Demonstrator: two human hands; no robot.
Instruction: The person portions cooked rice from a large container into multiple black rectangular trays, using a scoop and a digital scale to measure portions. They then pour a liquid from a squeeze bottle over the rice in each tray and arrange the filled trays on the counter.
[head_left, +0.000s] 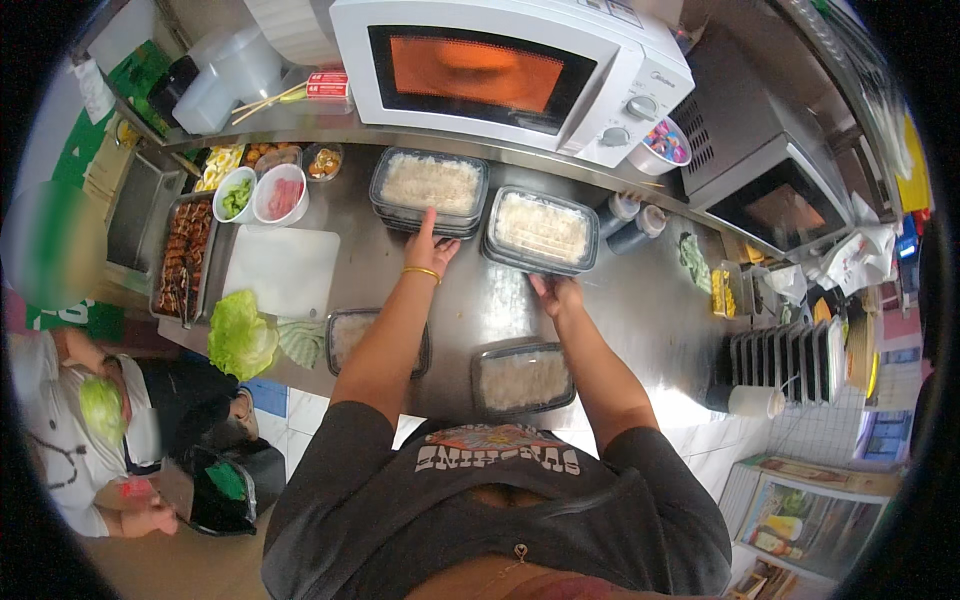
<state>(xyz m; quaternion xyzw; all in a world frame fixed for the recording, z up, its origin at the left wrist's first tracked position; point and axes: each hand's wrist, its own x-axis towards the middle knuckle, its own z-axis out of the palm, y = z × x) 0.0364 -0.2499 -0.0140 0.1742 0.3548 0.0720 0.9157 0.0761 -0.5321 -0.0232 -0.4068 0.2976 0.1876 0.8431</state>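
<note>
My left hand (433, 251) is at the front edge of a stack of black plastic containers of rice with clear lids (429, 184). Its thumb lies against the top lid, and the other fingers are spread. At the front of a second, shorter stack of lidded rice containers (542, 229) is my right hand (556, 294). The stack's edge partly hides its fingertips, so whether it grips or only touches cannot be told. Closer to my body are two single lidded rice containers, one (351, 334) partly behind my left forearm and the other (523, 379) by my right forearm.
A lit microwave (472, 67) stands on the shelf above the steel counter (637, 300). Leftward are a white cutting board (281, 271), lettuce (241, 337), a tray of meat (184, 255) and two tubs. Stacked black trays (784, 364) stand at right. Another person (82, 435) is at lower left.
</note>
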